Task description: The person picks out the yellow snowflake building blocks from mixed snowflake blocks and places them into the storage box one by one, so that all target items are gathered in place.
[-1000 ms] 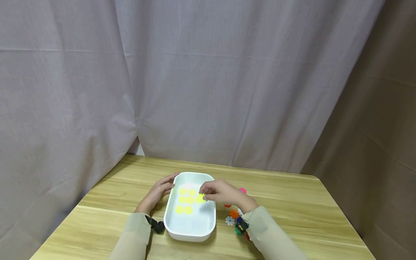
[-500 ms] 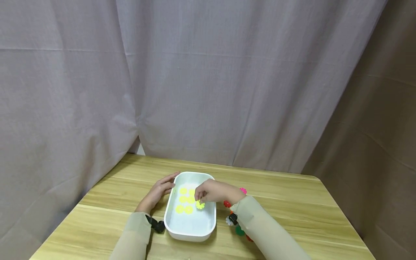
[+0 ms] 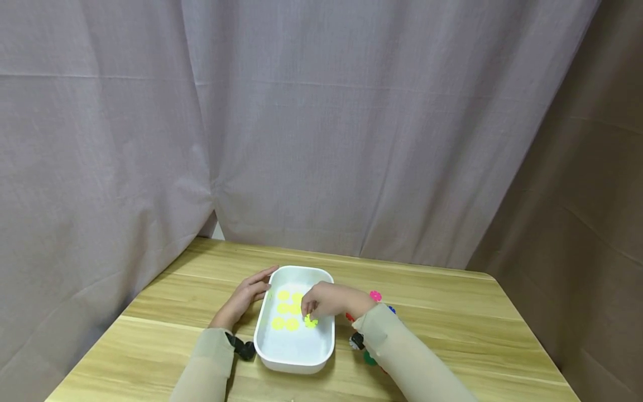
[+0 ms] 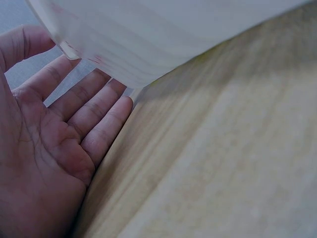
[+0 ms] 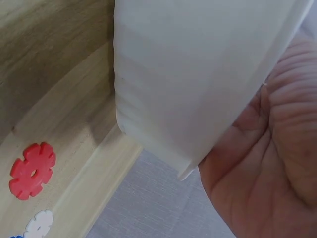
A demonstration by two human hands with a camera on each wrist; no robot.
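Observation:
A white tray (image 3: 294, 365) sits on the wooden table with several yellow snowflake discs (image 3: 283, 308) lying flat in rows on its floor. My right hand (image 3: 329, 298) reaches over the tray's right rim and pinches one more yellow snowflake disc (image 3: 311, 322), tilted, low inside the tray. In the right wrist view the tray's outer wall hides those fingertips. My left hand (image 3: 246, 297) rests against the left side of the tray. Seen from the left wrist, its fingers (image 4: 101, 111) are extended along the outer wall, the thumb near the rim.
Right of the tray lie loose notched discs: a pink one (image 3: 375, 296), a blue one (image 3: 392, 309), a green one (image 3: 370, 358), a red one (image 5: 32, 171) and a white one (image 5: 38, 224). My right sleeve partly covers them. A grey curtain (image 3: 321, 139) hangs behind the table.
My right hand has shifted slightly left and brought the yellow snowflake disc down toward the tray's near end, beside the rows. The left hand and the tray stay in place.

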